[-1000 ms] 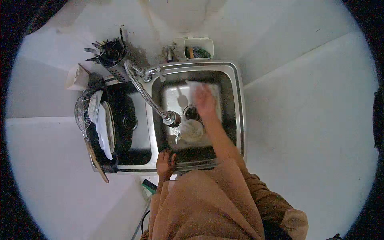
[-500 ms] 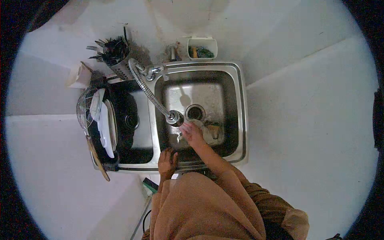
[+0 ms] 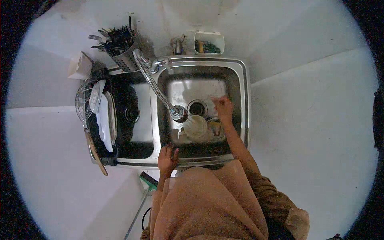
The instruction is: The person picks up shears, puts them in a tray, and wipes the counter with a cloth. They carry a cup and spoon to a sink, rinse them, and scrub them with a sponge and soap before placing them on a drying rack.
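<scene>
My right hand (image 3: 223,109) reaches into the steel sink basin (image 3: 240,100), just right of the drain (image 3: 197,108). Its fingers are bunched and point toward the back wall; whether they hold anything is unclear. A pale round cup (image 3: 195,126) sits below the pull-out faucet head (image 3: 179,114), and a smaller brownish item (image 3: 216,128) lies beside it, under my wrist. My left hand (image 3: 167,158) rests flat on the sink's front rim with its fingers apart, holding nothing. My brown sleeves and clothing fill the lower middle of the view.
The left basin holds a dark rack with white plates (image 3: 105,124), a wire strainer (image 3: 85,105) and a wooden handle (image 3: 96,154). A cutlery holder (image 3: 120,50), a carton (image 3: 80,66) and a white sponge caddy (image 3: 209,42) stand behind the sink. White counter (image 3: 312,120) extends right.
My right hand went from the basin's back wall to the faucet head, then right of the drain. The cup shows uncovered below the faucet. My left hand stayed on the rim.
</scene>
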The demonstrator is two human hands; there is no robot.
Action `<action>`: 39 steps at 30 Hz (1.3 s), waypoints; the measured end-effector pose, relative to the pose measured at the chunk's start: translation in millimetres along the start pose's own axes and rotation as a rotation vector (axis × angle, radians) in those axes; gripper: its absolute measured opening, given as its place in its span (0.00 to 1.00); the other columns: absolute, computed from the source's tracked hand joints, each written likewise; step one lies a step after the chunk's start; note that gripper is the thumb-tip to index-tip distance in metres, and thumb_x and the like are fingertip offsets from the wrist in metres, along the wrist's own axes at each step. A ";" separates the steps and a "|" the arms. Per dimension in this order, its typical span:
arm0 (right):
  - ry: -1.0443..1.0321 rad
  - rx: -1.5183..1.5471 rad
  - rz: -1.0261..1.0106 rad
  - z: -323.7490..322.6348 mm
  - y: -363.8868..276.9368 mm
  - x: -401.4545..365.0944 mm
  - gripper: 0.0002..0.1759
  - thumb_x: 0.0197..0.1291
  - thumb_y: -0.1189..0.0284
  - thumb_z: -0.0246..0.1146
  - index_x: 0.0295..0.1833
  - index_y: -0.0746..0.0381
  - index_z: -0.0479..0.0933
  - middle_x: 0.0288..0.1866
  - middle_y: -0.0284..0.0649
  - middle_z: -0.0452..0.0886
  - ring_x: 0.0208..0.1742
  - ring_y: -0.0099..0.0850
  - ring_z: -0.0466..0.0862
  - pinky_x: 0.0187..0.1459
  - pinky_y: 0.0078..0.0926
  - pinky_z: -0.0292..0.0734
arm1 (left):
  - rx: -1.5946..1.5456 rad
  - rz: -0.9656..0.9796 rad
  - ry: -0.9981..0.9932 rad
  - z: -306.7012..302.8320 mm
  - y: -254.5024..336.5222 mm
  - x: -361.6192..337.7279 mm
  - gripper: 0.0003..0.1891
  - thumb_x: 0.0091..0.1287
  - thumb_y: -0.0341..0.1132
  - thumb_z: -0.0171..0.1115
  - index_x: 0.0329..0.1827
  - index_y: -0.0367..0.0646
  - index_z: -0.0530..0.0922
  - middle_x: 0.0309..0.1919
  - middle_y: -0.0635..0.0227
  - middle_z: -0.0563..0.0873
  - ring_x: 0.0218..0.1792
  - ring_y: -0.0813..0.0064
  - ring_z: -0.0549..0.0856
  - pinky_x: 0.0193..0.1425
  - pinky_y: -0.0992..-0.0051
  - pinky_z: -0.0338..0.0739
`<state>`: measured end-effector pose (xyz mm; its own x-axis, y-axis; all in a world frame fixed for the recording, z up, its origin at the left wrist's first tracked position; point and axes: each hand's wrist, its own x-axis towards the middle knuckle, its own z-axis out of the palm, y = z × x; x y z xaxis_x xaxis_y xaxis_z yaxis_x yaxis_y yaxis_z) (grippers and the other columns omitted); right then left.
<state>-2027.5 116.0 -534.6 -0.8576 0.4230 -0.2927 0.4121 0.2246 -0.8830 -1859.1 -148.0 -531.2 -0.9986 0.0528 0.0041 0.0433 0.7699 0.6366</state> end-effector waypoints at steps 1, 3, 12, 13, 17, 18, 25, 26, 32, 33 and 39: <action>-0.001 -0.006 0.005 -12.2 15.2 -4.0 0.07 0.52 0.73 0.65 0.30 0.61 0.72 0.29 0.36 0.77 0.31 0.25 0.78 0.34 0.24 0.75 | -0.017 -0.020 -0.035 -0.2 0.5 -0.7 0.13 0.59 0.36 0.61 0.43 0.37 0.75 0.41 0.54 0.79 0.40 0.54 0.79 0.44 0.64 0.75; 0.121 -0.450 -0.171 -32.6 42.6 -14.4 0.06 0.50 0.75 0.64 0.32 0.63 0.73 0.29 0.36 0.77 0.32 0.27 0.78 0.35 0.26 0.74 | -0.003 -0.011 -0.038 0.2 1.1 -1.0 0.13 0.59 0.35 0.61 0.43 0.37 0.75 0.42 0.54 0.79 0.40 0.54 0.79 0.44 0.64 0.75; -0.273 -0.793 -0.343 -29.9 95.1 -36.9 0.20 0.49 0.71 0.63 0.49 0.65 0.73 0.40 0.50 0.78 0.44 0.45 0.78 0.47 0.40 0.73 | 0.014 0.064 0.024 -2.0 6.2 4.0 0.12 0.58 0.33 0.61 0.43 0.38 0.76 0.41 0.56 0.79 0.40 0.56 0.79 0.43 0.65 0.76; -0.290 -0.799 -0.340 -28.5 90.1 -38.0 0.21 0.50 0.69 0.63 0.50 0.65 0.73 0.41 0.52 0.78 0.44 0.47 0.78 0.48 0.43 0.72 | 0.033 0.082 0.050 -2.0 6.1 3.3 0.12 0.58 0.33 0.61 0.43 0.38 0.76 0.41 0.56 0.79 0.40 0.56 0.79 0.43 0.65 0.76; -0.343 -0.919 -0.120 -31.7 119.3 -11.9 0.22 0.51 0.63 0.62 0.49 0.64 0.74 0.39 0.51 0.79 0.42 0.48 0.79 0.45 0.42 0.74 | -0.001 0.000 -0.037 -0.9 2.2 -0.9 0.12 0.58 0.34 0.62 0.43 0.38 0.76 0.41 0.56 0.80 0.40 0.57 0.79 0.43 0.65 0.76; -0.409 -1.076 -0.124 -38.1 97.0 -8.3 0.21 0.51 0.60 0.61 0.47 0.63 0.74 0.37 0.51 0.80 0.40 0.49 0.80 0.43 0.43 0.74 | 0.014 0.040 0.002 1.1 0.7 -1.0 0.12 0.58 0.34 0.62 0.43 0.38 0.76 0.40 0.56 0.80 0.41 0.57 0.79 0.43 0.65 0.76; -0.226 -0.953 -0.279 -48.8 -63.5 22.2 0.26 0.51 0.50 0.60 0.43 0.63 0.74 0.32 0.53 0.79 0.35 0.49 0.80 0.36 0.42 0.74 | -0.009 0.049 0.053 -0.5 3.3 1.5 0.12 0.58 0.35 0.62 0.42 0.39 0.76 0.41 0.57 0.79 0.41 0.56 0.79 0.43 0.64 0.75; -0.226 -0.954 -0.282 -45.2 -68.8 31.0 0.26 0.51 0.50 0.60 0.43 0.63 0.74 0.32 0.53 0.79 0.35 0.49 0.80 0.36 0.42 0.74 | -0.010 0.048 0.056 -1.8 4.1 1.7 0.12 0.58 0.35 0.62 0.42 0.39 0.76 0.41 0.57 0.79 0.41 0.56 0.79 0.43 0.64 0.75; -0.530 -0.931 -0.412 -12.4 -74.5 50.6 0.28 0.48 0.51 0.62 0.46 0.62 0.73 0.35 0.50 0.80 0.37 0.49 0.80 0.39 0.42 0.74 | -0.025 -0.046 -0.053 -6.6 5.8 2.2 0.13 0.59 0.34 0.61 0.43 0.38 0.76 0.41 0.55 0.79 0.40 0.54 0.78 0.43 0.63 0.75; -0.548 -0.956 -0.396 -7.7 -72.2 47.4 0.27 0.48 0.53 0.62 0.46 0.63 0.73 0.35 0.50 0.80 0.37 0.49 0.80 0.39 0.42 0.74 | -0.020 -0.019 -0.052 -7.0 5.1 2.4 0.13 0.58 0.34 0.61 0.43 0.37 0.76 0.40 0.55 0.79 0.40 0.54 0.78 0.44 0.63 0.75; -0.634 -1.031 -0.386 2.8 -46.3 46.3 0.24 0.48 0.58 0.61 0.47 0.64 0.72 0.39 0.49 0.80 0.40 0.46 0.80 0.43 0.42 0.73 | -0.036 -0.021 -0.046 -6.2 4.2 3.0 0.12 0.58 0.35 0.61 0.41 0.36 0.75 0.40 0.55 0.79 0.42 0.54 0.79 0.46 0.64 0.75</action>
<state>-2087.1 122.7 -508.3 -0.8535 -0.2508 -0.4567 -0.0934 0.9360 -0.3395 -1862.1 -148.5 -523.7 -0.9968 0.0660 -0.0445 0.0199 0.7479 0.6635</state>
